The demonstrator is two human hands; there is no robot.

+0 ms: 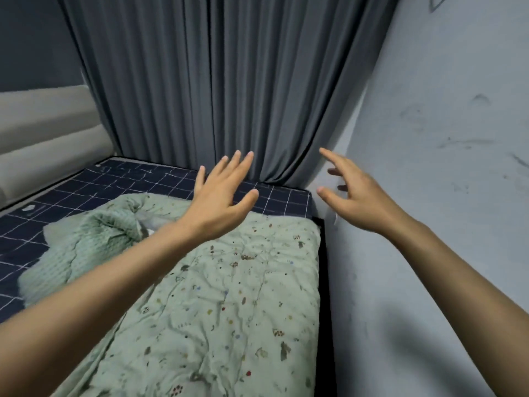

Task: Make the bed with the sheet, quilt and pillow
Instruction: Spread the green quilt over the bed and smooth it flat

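Grey curtains (229,90) hung behind as both empty, spread hands, left hand (221,193) and right hand (353,193), hovered above the quilt (229,296), best gripped at its far corners.

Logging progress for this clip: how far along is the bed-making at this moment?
Done: the navy checked sheet lies flat over the mattress. In hand: nothing; the left hand and right hand hover open above the bed's far end, no grip on anything. Left: the green floral quilt is bunched along the wall side, one corner folded back, so it needs spreading. No pillow is in view.
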